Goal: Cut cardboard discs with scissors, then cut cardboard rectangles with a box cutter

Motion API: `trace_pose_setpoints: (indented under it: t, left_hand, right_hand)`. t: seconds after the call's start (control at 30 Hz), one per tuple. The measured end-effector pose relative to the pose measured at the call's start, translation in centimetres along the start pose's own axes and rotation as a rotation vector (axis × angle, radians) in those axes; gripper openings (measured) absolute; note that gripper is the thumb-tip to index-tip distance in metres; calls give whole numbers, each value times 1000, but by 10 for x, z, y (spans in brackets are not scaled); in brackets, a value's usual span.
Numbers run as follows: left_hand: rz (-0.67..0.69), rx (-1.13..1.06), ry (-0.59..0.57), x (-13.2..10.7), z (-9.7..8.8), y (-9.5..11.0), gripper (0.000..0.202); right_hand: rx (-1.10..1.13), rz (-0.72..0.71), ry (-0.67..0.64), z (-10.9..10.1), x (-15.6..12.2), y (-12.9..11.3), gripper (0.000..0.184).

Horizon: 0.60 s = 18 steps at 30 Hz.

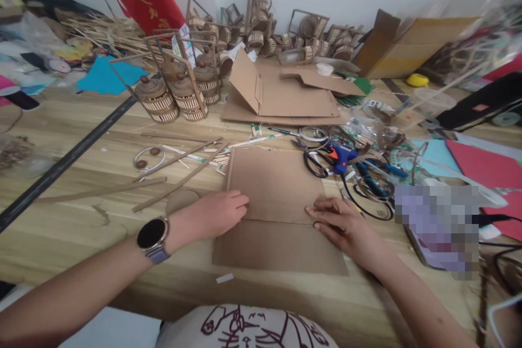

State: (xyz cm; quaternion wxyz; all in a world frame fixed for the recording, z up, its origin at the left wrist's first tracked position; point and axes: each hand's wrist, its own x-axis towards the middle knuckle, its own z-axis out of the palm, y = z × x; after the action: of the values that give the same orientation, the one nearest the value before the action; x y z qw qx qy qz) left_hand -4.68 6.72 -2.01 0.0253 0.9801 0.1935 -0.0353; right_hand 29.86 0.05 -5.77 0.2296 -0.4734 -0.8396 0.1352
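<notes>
A flat brown cardboard sheet (277, 185) lies on the wooden table (81, 228) in front of me, with a crease line across it. My left hand (218, 213), a watch on its wrist, rests on the sheet's left edge at the crease, fingers curled loosely together. My right hand (340, 221) lies on the sheet's right side at the crease, fingers stretched flat and pressing down. Neither hand holds anything.
Blue glue gun (341, 156), scissors and cables lie right of the sheet. Cardboard strips (179, 182) and a wire ring lie left. Small cardboard lantern models (181, 92), folded cardboard (281, 95) and boxes crowd the back. Red paper (485, 166) at right.
</notes>
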Motion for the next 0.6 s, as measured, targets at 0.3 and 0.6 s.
trace_pose_setpoints:
  t: [0.3, 0.6]
  left_hand:
    - [11, -82, -354, 51, -46, -12, 82]
    - [14, -112, -403, 70, -54, -9, 79]
  right_hand:
    - [11, 52, -37, -2, 2, 0, 33]
    - [-11, 83, -69, -6, 5, -3, 33]
